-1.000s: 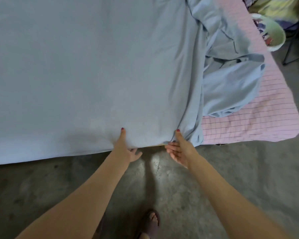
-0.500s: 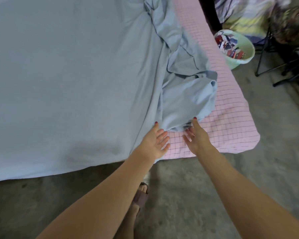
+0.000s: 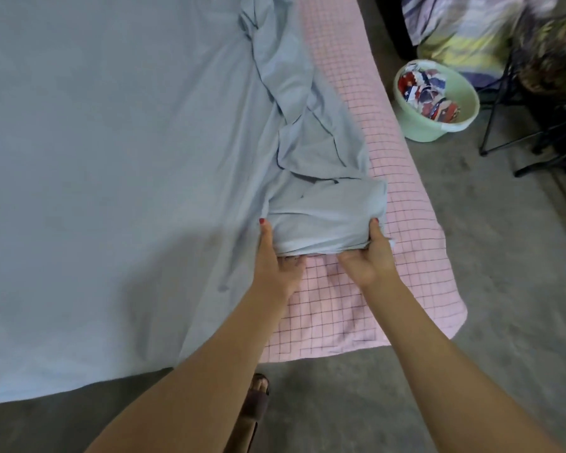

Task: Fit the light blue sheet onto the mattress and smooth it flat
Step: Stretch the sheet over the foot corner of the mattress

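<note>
light blue cotton sheet [image 3: 111, 158]: bunched corner between both hands | left hand [image 3: 276, 259], right hand [image 3: 371, 256]: gripping it (thumbs on top) | pink checked mattress [image 3: 406, 223]: corner uncovered

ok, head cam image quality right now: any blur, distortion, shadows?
Head view: wide-angle bowing at the mattress edges; motion smear on the bundles top right; soft shadow on the light blue sheet left of the left hand; right hand sharp; no glare.
</note>
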